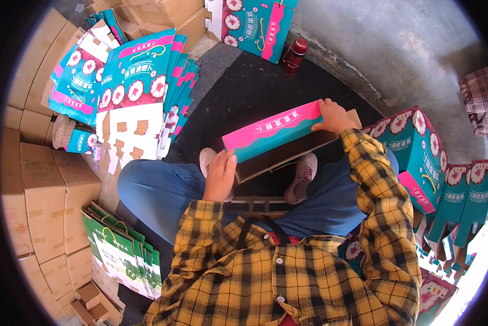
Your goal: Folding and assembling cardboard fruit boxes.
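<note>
A fanned stack of flat teal-and-pink cartons (pixel 141 92) lies on the floor at upper left beside brown cardboard boxes (pixel 43 190), with green flat cartons (pixel 122 255) below, a dark red bottle (pixel 295 55) at the wall, and assembled teal boxes (pixel 423 152) at right.

A glossy printed cardboard box (pixel 274 133), pink and teal outside and raw brown card inside, sits over a matt black mat (pixel 244 92). Stacked flat cartons (pixel 141 87) share the same slick print. Plain corrugated boxes (pixel 37 185) look dull. The floor (pixel 396 49) is rough grey concrete.
</note>
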### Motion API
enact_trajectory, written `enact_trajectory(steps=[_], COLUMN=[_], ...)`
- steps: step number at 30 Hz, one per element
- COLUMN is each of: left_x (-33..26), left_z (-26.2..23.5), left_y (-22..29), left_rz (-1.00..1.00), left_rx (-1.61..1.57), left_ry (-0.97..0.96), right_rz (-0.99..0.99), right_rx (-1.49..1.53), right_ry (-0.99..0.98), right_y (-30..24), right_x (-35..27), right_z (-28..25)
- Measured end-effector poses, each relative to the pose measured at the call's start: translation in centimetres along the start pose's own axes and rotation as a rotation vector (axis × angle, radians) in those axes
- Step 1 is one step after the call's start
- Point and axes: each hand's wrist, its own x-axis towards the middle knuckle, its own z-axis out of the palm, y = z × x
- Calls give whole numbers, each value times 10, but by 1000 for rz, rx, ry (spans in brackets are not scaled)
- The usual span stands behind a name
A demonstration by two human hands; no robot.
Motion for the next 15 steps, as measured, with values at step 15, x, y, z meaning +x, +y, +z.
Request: enact_trajectory(steps=[15], left_x=[20], left_z=[48], left_y=[-52], left_rz=[-161], left_rx=[126], left_ry=[-24], right_rz=[138], right_rx=[396], right_ry=[-302], right_y=[46], right_x=[-19], right_z=[-43])
